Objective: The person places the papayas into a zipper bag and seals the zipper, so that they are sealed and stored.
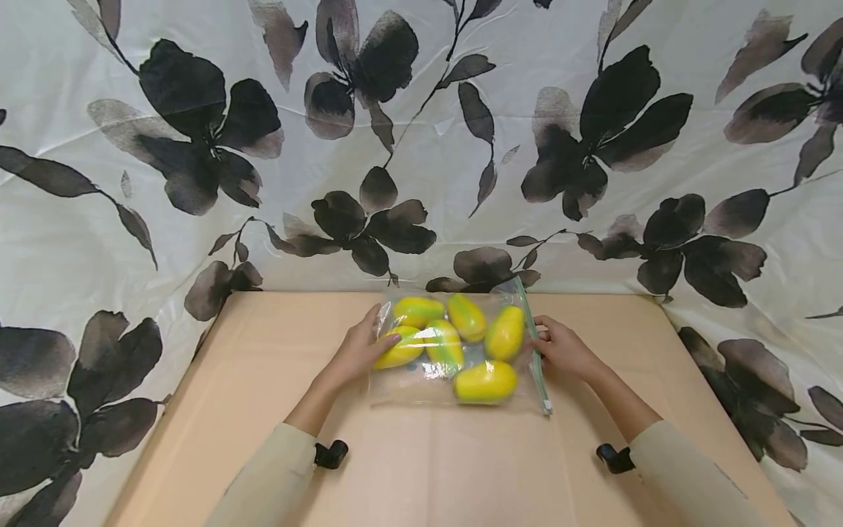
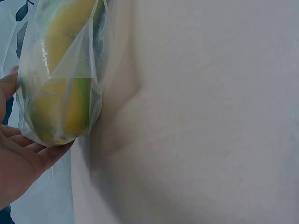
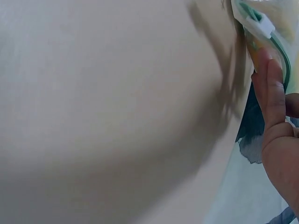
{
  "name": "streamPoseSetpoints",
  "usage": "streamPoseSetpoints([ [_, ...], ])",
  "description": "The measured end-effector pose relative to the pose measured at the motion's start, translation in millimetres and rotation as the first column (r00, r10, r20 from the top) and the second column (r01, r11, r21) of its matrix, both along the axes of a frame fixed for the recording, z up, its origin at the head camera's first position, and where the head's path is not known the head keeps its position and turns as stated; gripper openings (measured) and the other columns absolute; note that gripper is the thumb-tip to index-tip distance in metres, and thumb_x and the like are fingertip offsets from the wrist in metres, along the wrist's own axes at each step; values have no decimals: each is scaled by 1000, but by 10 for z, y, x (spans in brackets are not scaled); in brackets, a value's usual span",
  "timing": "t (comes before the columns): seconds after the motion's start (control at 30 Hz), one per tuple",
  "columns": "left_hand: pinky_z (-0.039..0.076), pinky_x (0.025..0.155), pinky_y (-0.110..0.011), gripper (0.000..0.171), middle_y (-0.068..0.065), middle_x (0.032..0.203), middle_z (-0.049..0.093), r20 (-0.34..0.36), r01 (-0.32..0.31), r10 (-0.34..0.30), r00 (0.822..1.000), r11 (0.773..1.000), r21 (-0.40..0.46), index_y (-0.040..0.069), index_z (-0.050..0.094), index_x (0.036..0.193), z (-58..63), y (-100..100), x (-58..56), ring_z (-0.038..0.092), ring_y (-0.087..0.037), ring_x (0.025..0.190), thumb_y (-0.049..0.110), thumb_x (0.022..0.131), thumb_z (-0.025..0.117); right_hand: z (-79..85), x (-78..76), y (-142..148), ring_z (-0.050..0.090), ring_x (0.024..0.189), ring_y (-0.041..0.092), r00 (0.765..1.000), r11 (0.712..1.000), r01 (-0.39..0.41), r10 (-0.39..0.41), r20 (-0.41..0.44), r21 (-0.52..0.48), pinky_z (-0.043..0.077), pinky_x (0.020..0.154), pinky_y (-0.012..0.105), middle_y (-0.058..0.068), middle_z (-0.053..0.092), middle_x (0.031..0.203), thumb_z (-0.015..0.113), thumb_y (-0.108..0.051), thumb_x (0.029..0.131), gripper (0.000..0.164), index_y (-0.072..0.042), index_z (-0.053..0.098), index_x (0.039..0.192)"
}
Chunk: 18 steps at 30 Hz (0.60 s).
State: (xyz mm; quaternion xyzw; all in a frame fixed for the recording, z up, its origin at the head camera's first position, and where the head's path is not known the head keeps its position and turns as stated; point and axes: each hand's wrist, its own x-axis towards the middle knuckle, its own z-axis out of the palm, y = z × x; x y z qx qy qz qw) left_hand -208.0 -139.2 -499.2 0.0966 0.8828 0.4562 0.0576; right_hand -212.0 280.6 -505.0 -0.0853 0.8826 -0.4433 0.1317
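A clear zip bag [image 1: 408, 389] holds several yellow mangoes [image 1: 486, 382] with green patches. It is held up near the far edge of the table, its green-edged zip side [image 1: 541, 384] facing right. My left hand [image 1: 356, 350] grips the bag's left end, thumb on top and fingers underneath, around a mango [image 2: 58, 109] in the left wrist view. At the zip side, my right hand [image 1: 565, 348] pinches the bag's edge between thumb and fingers. A white slider [image 3: 266, 25] sits on the green zip strip in the right wrist view, just beyond the fingertips.
The bag is above a light tan table [image 1: 435, 468]. Behind and around it hangs or lies a white cloth [image 1: 474, 241] with dark flower prints. Black wrist cameras [image 1: 331, 454] are worn at both sleeve cuffs.
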Motion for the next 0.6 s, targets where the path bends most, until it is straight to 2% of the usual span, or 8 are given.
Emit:
streamPoseSetpoints([
  [0.33,30,123,-57,84,-22,163,38,-36,18,-18,999,1000,14,4,23,163,-7,114,-75,36,-41,151,33,99,70,52,-15,81,59,69,22,999,998,47,-47,-3,44,52,61,28,14,69,93,59,-13,105,44,3,45,144],
  [0.6,32,122,-55,82,-22,159,44,-63,20,-19,998,999,28,6,25,163,12,234,-201,41,-38,149,29,98,70,100,-167,166,63,70,17,996,993,85,-81,-47,82,52,61,25,16,74,97,59,-9,104,44,6,45,142],
])
